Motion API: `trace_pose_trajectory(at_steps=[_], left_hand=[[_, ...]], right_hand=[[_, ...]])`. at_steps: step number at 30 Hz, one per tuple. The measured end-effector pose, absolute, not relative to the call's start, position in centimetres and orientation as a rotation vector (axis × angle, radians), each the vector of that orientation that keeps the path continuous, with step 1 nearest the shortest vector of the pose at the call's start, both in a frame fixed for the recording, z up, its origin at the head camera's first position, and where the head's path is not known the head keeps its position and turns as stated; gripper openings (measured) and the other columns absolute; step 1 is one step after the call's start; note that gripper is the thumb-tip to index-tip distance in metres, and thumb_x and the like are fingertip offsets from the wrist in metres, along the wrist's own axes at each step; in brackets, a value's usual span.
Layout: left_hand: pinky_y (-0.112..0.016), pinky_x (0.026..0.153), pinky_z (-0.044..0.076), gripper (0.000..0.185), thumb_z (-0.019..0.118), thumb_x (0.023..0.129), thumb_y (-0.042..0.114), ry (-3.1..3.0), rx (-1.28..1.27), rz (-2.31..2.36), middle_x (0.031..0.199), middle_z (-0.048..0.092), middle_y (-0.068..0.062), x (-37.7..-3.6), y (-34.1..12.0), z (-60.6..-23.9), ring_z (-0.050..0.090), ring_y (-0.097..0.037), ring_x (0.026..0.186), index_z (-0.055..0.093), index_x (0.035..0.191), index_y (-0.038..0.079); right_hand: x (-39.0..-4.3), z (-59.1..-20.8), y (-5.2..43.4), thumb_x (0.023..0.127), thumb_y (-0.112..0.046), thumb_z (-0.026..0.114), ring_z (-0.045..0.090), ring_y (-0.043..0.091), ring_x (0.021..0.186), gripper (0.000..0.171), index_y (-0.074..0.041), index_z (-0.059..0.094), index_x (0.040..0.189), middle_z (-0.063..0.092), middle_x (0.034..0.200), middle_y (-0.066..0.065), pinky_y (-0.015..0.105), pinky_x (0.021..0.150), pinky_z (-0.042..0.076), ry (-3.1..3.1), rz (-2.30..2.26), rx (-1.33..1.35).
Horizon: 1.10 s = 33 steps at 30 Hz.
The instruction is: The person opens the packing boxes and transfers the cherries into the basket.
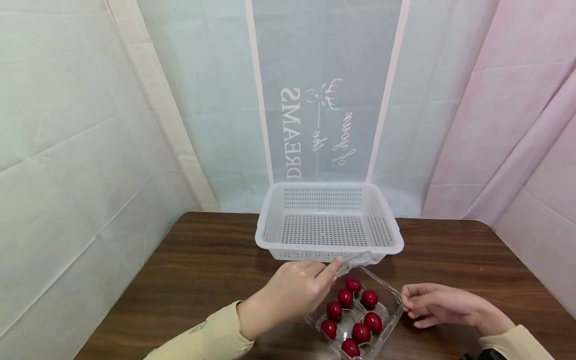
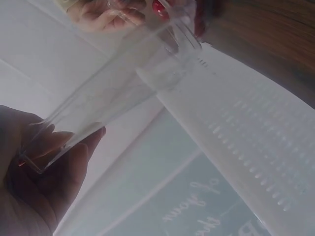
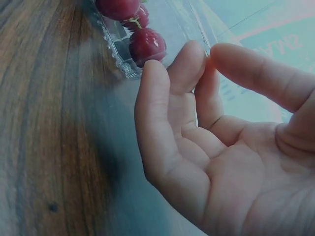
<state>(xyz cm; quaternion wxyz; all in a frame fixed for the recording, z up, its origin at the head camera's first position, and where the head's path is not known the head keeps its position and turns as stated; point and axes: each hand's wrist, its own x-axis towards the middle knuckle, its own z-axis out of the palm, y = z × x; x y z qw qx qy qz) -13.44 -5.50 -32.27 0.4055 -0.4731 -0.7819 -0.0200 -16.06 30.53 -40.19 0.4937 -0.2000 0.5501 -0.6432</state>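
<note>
At the left of the head view, the left hand (image 1: 294, 287) is seen reaching over the brown wooden table (image 1: 189, 280), its sleeve (image 1: 211, 337) pale beige. The edge of a clear plastic lid (image 1: 355, 260) is pinched between the thumb and curled fingers (image 2: 74, 147) of this hand, as the left wrist view shows; the lid is raised and hinged open, leaning against the near wall of a white perforated basket (image 1: 328, 220) that stands at the far middle of the table. Just below the lid, a clear plastic clamshell box (image 1: 357, 320) is set on the table between the two hands, and seven dark red cherries (image 1: 355, 312) are seen lying in it. At the right, the right hand (image 1: 443, 302) is held against the box's right rim, its fingers (image 3: 170, 98) relaxed and only lightly bent, with the fingertips touching the clear wall and nothing gripped. Behind the table, pale sheeting printed with mirrored lettering (image 1: 315, 130) is hung.
</note>
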Motion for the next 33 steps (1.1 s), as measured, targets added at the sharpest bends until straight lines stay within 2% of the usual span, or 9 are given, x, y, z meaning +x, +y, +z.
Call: trace_pose_trajectory(at_steps=[4,13,20,26,30,33], left_hand=[[-0.02,0.053,0.05,0.031,0.055,0.09,0.021,-1.983,-1.189,-0.071,0.077,0.07,0.006,-13.4,-6.0,-32.2,0.063,-0.004,0.062,0.067,0.117,0.009],[-0.019,0.048,0.045,0.031,0.046,0.092,0.02,-1.89,-1.095,-0.079,0.073,0.067,0.008,-13.5,-7.2,-32.0,0.056,-0.005,0.055,0.071,0.109,0.009],[-0.02,0.055,0.049,0.033,0.044,0.092,0.018,-1.909,-1.055,-0.095,0.074,0.067,0.006,-13.4,-8.2,-32.2,0.059,-0.006,0.062,0.071,0.106,0.008],[-0.023,0.056,0.049,0.037,0.039,0.092,0.018,-1.97,-1.009,-0.113,0.074,0.067,0.005,-13.2,-9.1,-32.4,0.06,-0.008,0.064,0.071,0.107,0.008],[-0.026,0.062,0.051,0.04,0.036,0.092,0.02,-2.036,-0.967,-0.129,0.081,0.069,0.003,-12.9,-9.8,-32.5,0.063,-0.011,0.072,0.07,0.109,0.009],[-0.027,0.066,0.052,0.039,0.038,0.091,0.02,-2.082,-0.944,-0.137,0.086,0.068,0.003,-12.8,-10.3,-32.6,0.062,-0.013,0.078,0.07,0.11,0.008]], right_hand=[[-16.1,-40.2,30.4,0.1,-0.006,0.029,0.056,0.007,0.099,0.024,-0.014,0.05,0.108,0.055,0.104,-0.006,0.034,0.091,0.047,1.317,-1.571,-0.478],[-16.5,-40.3,30.0,0.1,-0.003,0.029,0.057,0.008,0.098,0.025,-0.012,0.051,0.107,0.058,0.106,-0.003,0.033,0.091,0.048,1.315,-1.561,-0.479],[-16.9,-40.2,29.5,0.1,-0.005,0.029,0.056,0.008,0.099,0.024,-0.013,0.051,0.107,0.057,0.106,-0.002,0.035,0.092,0.047,1.309,-1.567,-0.473],[-17.1,-40.2,29.1,0.101,-0.006,0.028,0.056,0.008,0.101,0.025,-0.013,0.051,0.107,0.058,0.108,-0.002,0.038,0.094,0.047,1.301,-1.568,-0.462],[-17.2,-40.2,28.9,0.101,-0.006,0.028,0.057,0.008,0.101,0.025,-0.013,0.052,0.108,0.058,0.108,-0.002,0.037,0.093,0.047,1.302,-1.578,-0.446],[-17.2,-40.2,28.8,0.101,-0.007,0.029,0.057,0.007,0.1,0.025,-0.013,0.052,0.109,0.059,0.107,-0.003,0.035,0.092,0.048,1.316,-1.586,-0.426]])
